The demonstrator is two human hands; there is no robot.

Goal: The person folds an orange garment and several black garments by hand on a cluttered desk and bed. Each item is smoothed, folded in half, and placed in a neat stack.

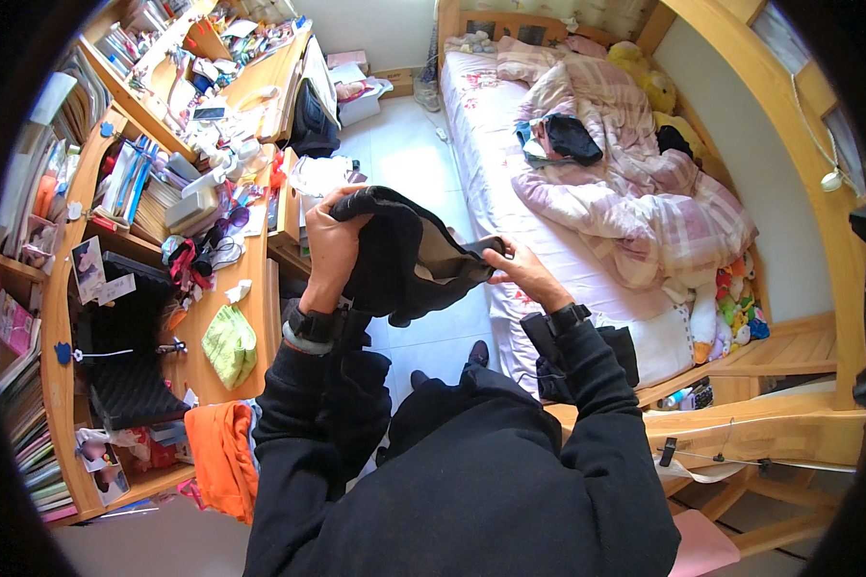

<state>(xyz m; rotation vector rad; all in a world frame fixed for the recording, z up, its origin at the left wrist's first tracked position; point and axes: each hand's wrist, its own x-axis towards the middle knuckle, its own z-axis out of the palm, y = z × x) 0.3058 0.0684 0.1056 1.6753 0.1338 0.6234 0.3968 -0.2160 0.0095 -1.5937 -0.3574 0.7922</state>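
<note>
Between my two hands hangs a black cloth garment with a lighter beige inside showing at its opening. My left hand grips its upper left edge, the fingers partly hidden behind the cloth. At the garment's right edge, my right hand pinches the rim between thumb and fingers. The garment is held up above the tiled floor, between the desk and the bed. A small pile of folded dark and coloured clothes lies on the quilt beyond my right hand.
On the left stands a cluttered wooden desk with a green cloth; an orange garment hangs near its end. The bed with a rumpled plaid quilt is on the right. Pale floor tiles show between them.
</note>
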